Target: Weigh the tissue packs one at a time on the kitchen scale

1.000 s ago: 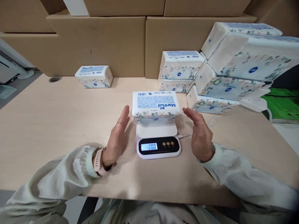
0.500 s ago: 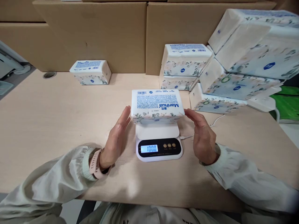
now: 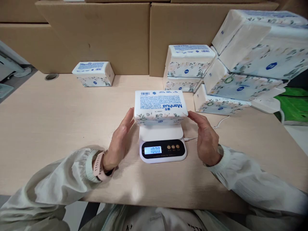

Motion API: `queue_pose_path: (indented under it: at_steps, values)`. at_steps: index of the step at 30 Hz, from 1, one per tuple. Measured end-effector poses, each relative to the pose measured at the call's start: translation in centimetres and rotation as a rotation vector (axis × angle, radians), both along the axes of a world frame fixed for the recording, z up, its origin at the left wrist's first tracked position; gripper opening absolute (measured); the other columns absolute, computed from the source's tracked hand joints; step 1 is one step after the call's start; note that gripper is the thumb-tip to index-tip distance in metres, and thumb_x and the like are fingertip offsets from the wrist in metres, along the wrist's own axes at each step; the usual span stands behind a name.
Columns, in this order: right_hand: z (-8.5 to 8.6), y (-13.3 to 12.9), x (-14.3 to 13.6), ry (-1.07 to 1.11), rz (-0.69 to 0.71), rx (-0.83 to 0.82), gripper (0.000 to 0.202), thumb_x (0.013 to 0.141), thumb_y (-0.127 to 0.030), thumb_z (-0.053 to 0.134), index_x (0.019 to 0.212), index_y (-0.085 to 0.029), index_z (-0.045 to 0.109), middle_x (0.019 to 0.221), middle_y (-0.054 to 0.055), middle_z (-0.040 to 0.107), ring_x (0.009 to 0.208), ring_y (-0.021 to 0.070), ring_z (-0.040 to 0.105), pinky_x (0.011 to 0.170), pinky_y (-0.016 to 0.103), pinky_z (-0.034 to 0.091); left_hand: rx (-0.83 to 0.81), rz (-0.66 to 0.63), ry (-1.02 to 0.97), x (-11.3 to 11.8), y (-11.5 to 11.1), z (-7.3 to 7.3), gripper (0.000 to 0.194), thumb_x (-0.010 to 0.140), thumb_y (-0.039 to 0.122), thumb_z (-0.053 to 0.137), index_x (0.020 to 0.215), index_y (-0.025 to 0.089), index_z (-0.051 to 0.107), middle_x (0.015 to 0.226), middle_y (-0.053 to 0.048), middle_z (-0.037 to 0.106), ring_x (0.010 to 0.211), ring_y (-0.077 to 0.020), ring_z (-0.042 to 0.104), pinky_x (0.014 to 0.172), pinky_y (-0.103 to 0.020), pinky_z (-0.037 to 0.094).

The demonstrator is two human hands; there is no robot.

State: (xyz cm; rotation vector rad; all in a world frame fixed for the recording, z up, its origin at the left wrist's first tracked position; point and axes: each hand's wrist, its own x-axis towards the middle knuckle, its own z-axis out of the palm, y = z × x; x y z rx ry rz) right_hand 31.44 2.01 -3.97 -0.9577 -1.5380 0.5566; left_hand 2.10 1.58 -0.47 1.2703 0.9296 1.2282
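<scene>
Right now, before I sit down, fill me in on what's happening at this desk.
A person holds the left hand and right hand open at either end of a Manhua pack, fingertips so close that touching or just short is hard to tell. The pack sits on a digital scale, whose lit display reads 100.0. Farther back, one similar pack lies off to the left, and more packs are stacked to the right.

The left forearm [image 3: 54,179] and right forearm [image 3: 255,178] reach in from either side, the left hand [image 3: 117,146] and right hand [image 3: 207,141] well apart, palms facing, fingers [image 3: 127,118] nearly straight, pointing forward and inward.
</scene>
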Motion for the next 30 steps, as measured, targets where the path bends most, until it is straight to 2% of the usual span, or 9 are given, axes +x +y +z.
queue_pose_path:
  at_steps: [8,13,21,30]
  values:
    - [-0.02,-0.03,0.16,-0.034,0.012,0.023,0.045,0.114,-0.041,0.042,0.153,-0.038,0.064,0.152,0.001,0.07,0.145,0.0287,0.061,0.124,0.054,0.048,-0.002,-0.021,0.026,0.04,-0.04,0.35,0.071,0.103,0.071,0.049,0.165,0.037,0.05,0.182,0.005,0.03,0.174,-0.0363,0.012,0.144,-0.062,0.01]
    - [0.28,-0.02,0.13,-0.086,-0.019,0.051,0.045,0.113,-0.039,0.044,0.153,-0.038,0.065,0.15,0.002,0.071,0.14,0.0286,0.065,0.119,0.053,0.052,-0.002,-0.002,0.037,0.11,-0.11,0.39,0.075,0.102,0.071,0.05,0.167,0.034,0.048,0.182,0.002,0.028,0.173,-0.0371,0.015,0.143,-0.064,0.011]
    - [0.75,-0.09,-0.08,-0.14,-0.035,0.072,0.047,0.113,-0.041,0.044,0.153,-0.031,0.065,0.149,0.006,0.072,0.138,0.0328,0.066,0.116,0.058,0.054,0.0,0.015,0.061,0.1,-0.08,0.49,0.077,0.1,0.074,0.052,0.166,0.033,0.05,0.182,0.001,0.029,0.173,-0.0395,0.015,0.143,-0.064,0.011]
    - [0.79,-0.08,-0.26,-0.111,-0.026,0.024,0.046,0.113,-0.049,0.044,0.151,-0.036,0.065,0.149,0.005,0.071,0.139,0.0318,0.065,0.12,0.059,0.052,0.03,0.012,0.043,0.15,-0.07,0.41,0.069,0.103,0.067,0.052,0.165,0.035,0.051,0.181,0.002,0.031,0.173,-0.0372,0.016,0.143,-0.061,0.015]
